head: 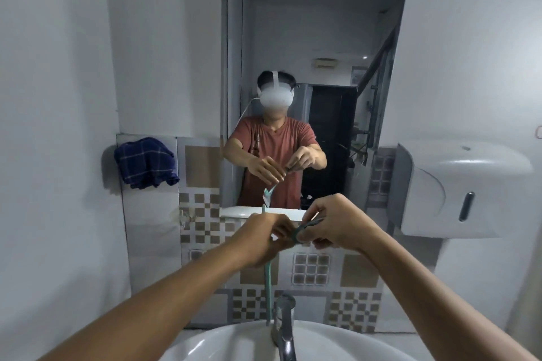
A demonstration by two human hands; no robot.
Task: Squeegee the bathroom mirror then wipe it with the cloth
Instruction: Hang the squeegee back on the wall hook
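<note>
Sink point(223, 340) nearest; left hand point(261, 239), right hand point(331, 228) both pinching teal squeegee point(267, 287), long axis vertical.

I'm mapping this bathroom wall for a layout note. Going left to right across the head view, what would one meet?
Dark blue checked cloth → left hand → teal squeegee → right hand → white wall dispenser.

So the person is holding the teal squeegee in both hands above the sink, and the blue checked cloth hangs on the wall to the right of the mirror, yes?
Not quite. The head view shows the blue checked cloth hanging left of the mirror, not right. The rest holds: the left hand and right hand both hold the teal squeegee above the sink.
</note>
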